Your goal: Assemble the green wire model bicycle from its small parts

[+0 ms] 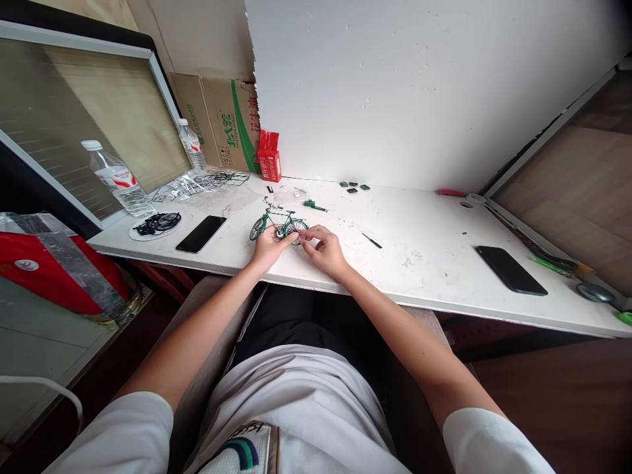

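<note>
A small green model bicycle (277, 214) stands upright near the table's front edge, its handlebar to the left. My left hand (270, 247) grips it low down around the pedals, thumb pointing right. At the rear wheel, my right hand (323, 250) has its thumb and fingers pinched together; whether a small part sits between them is too fine to see. Just behind the bicycle lies a separate green piece (315, 205). To the right of my right hand is a thin dark tool (372, 240), perhaps a blade or file.
Left on the white table (415, 263) are a phone (201, 234), a plate of black parts (157, 226) and two water bottles (121, 178). Several small dark green pieces (352, 187) lie near the wall. A black phone (511, 268) rests at right. A red box (269, 157) stands behind.
</note>
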`<control>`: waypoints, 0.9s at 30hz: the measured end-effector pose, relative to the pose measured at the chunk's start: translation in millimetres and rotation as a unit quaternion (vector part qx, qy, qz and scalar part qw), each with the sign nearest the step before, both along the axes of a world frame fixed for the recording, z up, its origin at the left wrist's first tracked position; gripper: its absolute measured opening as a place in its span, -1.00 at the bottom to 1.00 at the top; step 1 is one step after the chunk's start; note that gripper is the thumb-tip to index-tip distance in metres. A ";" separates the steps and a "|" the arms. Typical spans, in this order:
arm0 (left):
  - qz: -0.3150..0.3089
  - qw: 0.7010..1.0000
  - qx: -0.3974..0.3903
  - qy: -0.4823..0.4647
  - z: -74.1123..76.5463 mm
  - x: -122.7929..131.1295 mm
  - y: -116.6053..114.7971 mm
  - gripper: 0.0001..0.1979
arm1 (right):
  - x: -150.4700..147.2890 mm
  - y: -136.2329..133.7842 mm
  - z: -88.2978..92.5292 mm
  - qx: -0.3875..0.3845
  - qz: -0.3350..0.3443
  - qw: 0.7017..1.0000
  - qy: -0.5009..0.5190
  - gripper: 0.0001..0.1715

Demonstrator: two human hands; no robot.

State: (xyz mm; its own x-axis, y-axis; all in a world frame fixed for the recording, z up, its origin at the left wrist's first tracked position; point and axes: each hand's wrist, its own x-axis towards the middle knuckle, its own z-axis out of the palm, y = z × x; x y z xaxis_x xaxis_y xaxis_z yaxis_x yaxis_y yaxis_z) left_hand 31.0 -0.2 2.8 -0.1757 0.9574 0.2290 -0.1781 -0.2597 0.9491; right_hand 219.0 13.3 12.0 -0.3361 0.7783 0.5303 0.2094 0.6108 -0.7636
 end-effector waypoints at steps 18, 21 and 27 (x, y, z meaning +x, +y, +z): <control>-0.005 1.000 0.013 0.025 -3.8 -8.1 4.4 -0.54 | 1.2 0.7 7.3 -0.168 0.113 0.977 0.065 -0.62; 0.000 0.999 0.010 0.038 -2.4 -7.7 3.2 -0.56 | 0.1 -1.0 7.9 -0.167 0.113 0.977 0.063 -0.55; 0.009 0.999 0.008 0.036 0.6 -7.3 1.6 -0.55 | 2.3 -2.4 11.6 -0.188 0.128 0.972 0.056 -0.57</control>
State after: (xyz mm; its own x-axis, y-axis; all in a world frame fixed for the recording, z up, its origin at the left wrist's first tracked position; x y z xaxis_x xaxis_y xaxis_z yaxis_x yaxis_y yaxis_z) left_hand 23.8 1.3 3.4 -0.1761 0.9504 0.2565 -0.1048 -0.2772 0.9551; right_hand 221.4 11.0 23.7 -0.4999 0.8230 0.2698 -0.0099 0.3060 -0.9520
